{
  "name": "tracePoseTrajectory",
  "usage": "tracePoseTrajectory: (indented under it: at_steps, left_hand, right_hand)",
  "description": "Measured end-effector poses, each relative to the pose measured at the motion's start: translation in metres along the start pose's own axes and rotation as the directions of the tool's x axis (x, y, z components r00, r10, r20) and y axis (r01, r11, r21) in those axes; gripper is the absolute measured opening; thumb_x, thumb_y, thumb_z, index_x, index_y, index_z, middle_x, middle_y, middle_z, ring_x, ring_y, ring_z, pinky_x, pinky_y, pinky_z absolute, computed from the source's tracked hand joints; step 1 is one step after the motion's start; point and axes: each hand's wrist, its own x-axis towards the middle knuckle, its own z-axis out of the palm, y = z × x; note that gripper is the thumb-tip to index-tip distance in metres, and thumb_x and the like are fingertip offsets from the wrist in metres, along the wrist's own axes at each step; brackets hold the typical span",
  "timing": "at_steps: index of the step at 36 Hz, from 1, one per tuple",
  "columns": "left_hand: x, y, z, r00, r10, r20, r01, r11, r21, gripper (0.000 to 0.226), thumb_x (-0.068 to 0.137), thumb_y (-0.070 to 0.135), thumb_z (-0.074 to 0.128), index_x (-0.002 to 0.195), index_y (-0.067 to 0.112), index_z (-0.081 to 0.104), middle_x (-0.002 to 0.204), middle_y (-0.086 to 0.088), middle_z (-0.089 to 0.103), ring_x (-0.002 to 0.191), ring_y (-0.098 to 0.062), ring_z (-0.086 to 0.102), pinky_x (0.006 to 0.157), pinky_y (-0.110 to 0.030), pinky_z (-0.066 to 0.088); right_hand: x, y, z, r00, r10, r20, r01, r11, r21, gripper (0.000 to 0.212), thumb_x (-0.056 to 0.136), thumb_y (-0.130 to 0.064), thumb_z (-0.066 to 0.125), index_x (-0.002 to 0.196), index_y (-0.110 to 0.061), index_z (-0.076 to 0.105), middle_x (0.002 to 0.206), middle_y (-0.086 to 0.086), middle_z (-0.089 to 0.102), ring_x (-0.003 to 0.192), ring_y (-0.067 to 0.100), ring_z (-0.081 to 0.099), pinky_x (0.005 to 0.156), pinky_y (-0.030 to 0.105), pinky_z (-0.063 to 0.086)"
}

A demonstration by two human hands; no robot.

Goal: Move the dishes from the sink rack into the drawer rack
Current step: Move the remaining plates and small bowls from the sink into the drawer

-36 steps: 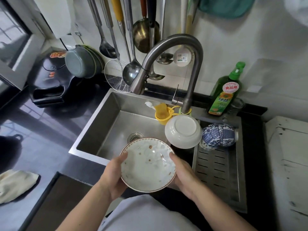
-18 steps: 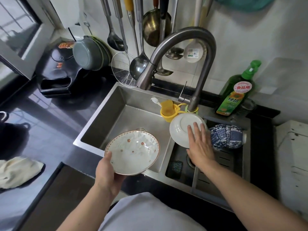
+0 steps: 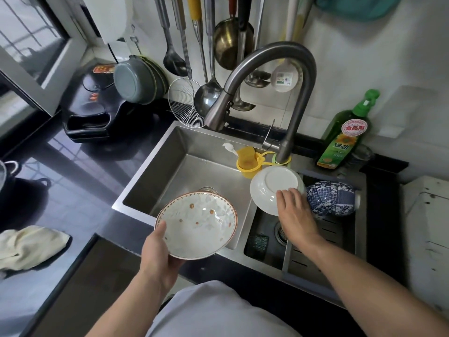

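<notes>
A single head-worn camera looks steeply down and forward from above the person's chest, close over the steel sink [image 3: 184, 166]. Its wide lens bends the edges. The faucet [image 3: 274, 76] arches near the centre, hanging ladles [image 3: 206, 98] fill the top, the dark table [image 3: 73, 171] runs off left, and both forearms enter from the bottom edge. No second view exists to overlap.
</notes>
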Motion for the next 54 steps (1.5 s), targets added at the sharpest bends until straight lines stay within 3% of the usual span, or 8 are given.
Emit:
tracePoseTrajectory:
  at_steps: [10,14,18,22,32,38,45,54]
  left_hand:
    - [0.000,0.005,-0.016,0.999,0.033,-0.027,-0.034,0.999,-0.042,0.043,0.108,0.039,0.040,0.143,0.017,0.052,0.134,-0.012,0.064,0.119,-0.037,0.062,0.094,-0.053,0.055]
    - [0.004,0.005,-0.021,0.996,0.020,-0.084,-0.030,0.993,-0.115,0.045,0.107,0.040,0.041,0.145,0.016,0.051,0.133,-0.013,0.065,0.117,-0.039,0.064,0.091,-0.054,0.057]
    - [-0.002,0.000,-0.034,0.989,0.031,-0.144,-0.058,0.981,-0.185,0.045,0.107,0.040,0.041,0.145,0.018,0.051,0.134,-0.013,0.065,0.116,-0.040,0.065,0.095,-0.060,0.054]
    - [-0.021,-0.008,-0.063,0.972,0.031,-0.234,-0.088,0.968,-0.237,0.043,0.108,0.038,0.042,0.146,0.018,0.049,0.133,-0.013,0.064,0.118,-0.040,0.064,0.097,-0.058,0.053]
    - [-0.073,-0.040,-0.190,0.851,-0.085,-0.518,-0.198,0.862,-0.467,0.042,0.108,0.038,0.042,0.146,0.019,0.048,0.133,-0.015,0.062,0.113,-0.041,0.064,0.095,-0.067,0.052]
    - [-0.142,-0.072,-0.266,0.776,-0.157,-0.611,-0.301,0.759,-0.578,0.040,0.110,0.033,0.042,0.147,0.018,0.046,0.126,-0.011,0.061,0.100,-0.034,0.065,0.089,-0.061,0.055]
    - [-0.261,-0.167,-0.440,0.655,-0.218,-0.724,-0.534,0.544,-0.647,0.034,0.108,0.028,0.049,0.141,0.018,0.051,0.124,-0.011,0.061,0.097,-0.029,0.065,0.072,-0.054,0.063]
    - [-0.439,-0.324,-0.592,0.493,-0.413,-0.766,-0.732,0.279,-0.621,0.024,0.104,0.023,0.050,0.127,0.022,0.057,0.120,-0.012,0.066,0.095,-0.028,0.066,0.049,-0.041,0.061]
  right_hand:
    - [-0.041,-0.017,-0.035,0.937,0.256,-0.239,-0.101,0.852,0.514,0.081,0.067,-0.021,0.092,0.133,0.001,0.051,0.125,0.016,0.047,0.120,0.036,0.048,0.091,0.046,0.056]
    - [-0.052,-0.049,-0.091,0.788,0.612,-0.063,-0.208,0.361,0.909,0.070,0.072,-0.021,0.090,0.130,-0.010,0.053,0.123,0.005,0.046,0.111,0.021,0.052,0.082,0.025,0.053]
    - [-0.057,-0.064,-0.122,0.768,0.532,0.357,-0.012,-0.546,0.838,0.034,0.096,-0.004,0.055,0.126,-0.020,0.060,0.122,-0.003,0.066,0.113,0.018,0.065,0.077,0.031,0.062]
    - [-0.058,-0.083,-0.103,0.749,0.325,0.577,-0.123,-0.788,0.603,0.045,0.097,-0.009,0.037,0.134,-0.025,0.058,0.130,0.008,0.066,0.114,0.028,0.067,0.083,0.048,0.061]
    - [-0.085,-0.186,-0.090,0.708,0.144,0.692,-0.485,-0.612,0.624,0.032,0.102,-0.009,0.045,0.131,-0.015,0.059,0.116,0.011,0.070,0.100,0.028,0.071,0.081,0.045,0.062]
    - [-0.129,-0.264,-0.098,0.785,0.138,0.604,-0.579,-0.183,0.794,0.029,0.093,-0.015,0.051,0.116,-0.016,0.068,0.104,0.005,0.073,0.094,0.029,0.070,0.082,0.049,0.062]
    - [-0.248,-0.405,-0.122,0.861,-0.098,0.500,-0.504,-0.022,0.863,0.034,0.091,-0.013,0.048,0.120,-0.006,0.062,0.100,0.009,0.071,0.078,0.028,0.070,0.075,0.048,0.062]
    - [-0.458,-0.530,-0.144,0.721,-0.448,0.528,-0.436,0.298,0.849,0.026,0.101,-0.018,0.044,0.111,-0.004,0.064,0.082,0.016,0.070,0.048,0.025,0.061,0.054,0.032,0.050]
